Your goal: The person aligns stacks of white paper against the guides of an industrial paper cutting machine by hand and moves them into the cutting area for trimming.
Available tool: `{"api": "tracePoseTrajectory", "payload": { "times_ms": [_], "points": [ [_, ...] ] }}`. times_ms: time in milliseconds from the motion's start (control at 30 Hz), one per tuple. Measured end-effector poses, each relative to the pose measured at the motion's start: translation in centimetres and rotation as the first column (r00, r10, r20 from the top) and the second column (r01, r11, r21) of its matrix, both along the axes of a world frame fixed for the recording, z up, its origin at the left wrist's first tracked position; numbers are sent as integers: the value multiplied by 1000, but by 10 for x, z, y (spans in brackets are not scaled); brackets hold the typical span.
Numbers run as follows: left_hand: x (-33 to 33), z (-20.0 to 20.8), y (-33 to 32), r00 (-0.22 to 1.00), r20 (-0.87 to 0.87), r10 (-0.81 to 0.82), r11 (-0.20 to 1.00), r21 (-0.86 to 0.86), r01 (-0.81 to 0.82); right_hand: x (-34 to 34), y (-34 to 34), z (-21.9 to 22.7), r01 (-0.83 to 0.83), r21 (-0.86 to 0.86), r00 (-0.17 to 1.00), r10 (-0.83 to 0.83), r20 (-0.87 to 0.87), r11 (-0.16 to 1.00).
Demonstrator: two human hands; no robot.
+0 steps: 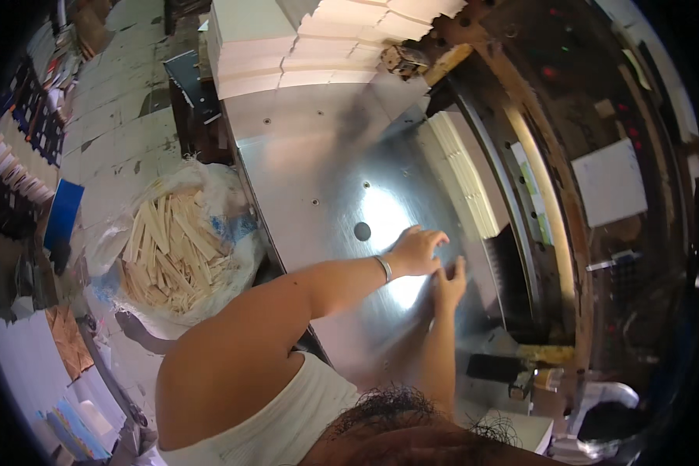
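Over the shiny metal table (303, 202) of what looks like a paper cutter, my two hands are close together. My left hand (418, 252), with a bracelet at its wrist, has its fingers loosely curved and apart. Just beside it, my right hand (449, 286) holds its thumb and fingers apart, pointing away from me. I see nothing in either hand. Nearest to them, on the right, a cream paper stack (466, 175) lies along the machine's dark bar (495, 155). Whether the fingertips touch the table I cannot tell.
Tall stacks of pale paper (256, 46) stand at the table's far end, near a small wooden block (402, 60). Left on the floor is a plastic bag (245, 260) of cut paper strips (175, 248). A white sheet (610, 182) is on the machine at right.
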State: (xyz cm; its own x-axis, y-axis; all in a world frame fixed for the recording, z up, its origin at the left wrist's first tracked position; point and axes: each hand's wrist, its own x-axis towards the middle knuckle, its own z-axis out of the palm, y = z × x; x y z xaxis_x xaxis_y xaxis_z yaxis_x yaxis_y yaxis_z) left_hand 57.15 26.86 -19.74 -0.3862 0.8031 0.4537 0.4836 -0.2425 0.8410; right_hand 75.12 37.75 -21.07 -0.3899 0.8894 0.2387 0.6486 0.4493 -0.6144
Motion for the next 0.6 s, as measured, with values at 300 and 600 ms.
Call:
{"api": "tracePoseTrajectory", "payload": {
  "times_ms": [300,600],
  "points": [
    [-17,7,-51,943,-204,-263,963,-1,268,34,-146,24,-149,85,928,109,357,985],
    [-253,72,-217,709,-573,412,906,170,-388,31,-176,23,-99,151,906,26,423,984]
  ]
}}
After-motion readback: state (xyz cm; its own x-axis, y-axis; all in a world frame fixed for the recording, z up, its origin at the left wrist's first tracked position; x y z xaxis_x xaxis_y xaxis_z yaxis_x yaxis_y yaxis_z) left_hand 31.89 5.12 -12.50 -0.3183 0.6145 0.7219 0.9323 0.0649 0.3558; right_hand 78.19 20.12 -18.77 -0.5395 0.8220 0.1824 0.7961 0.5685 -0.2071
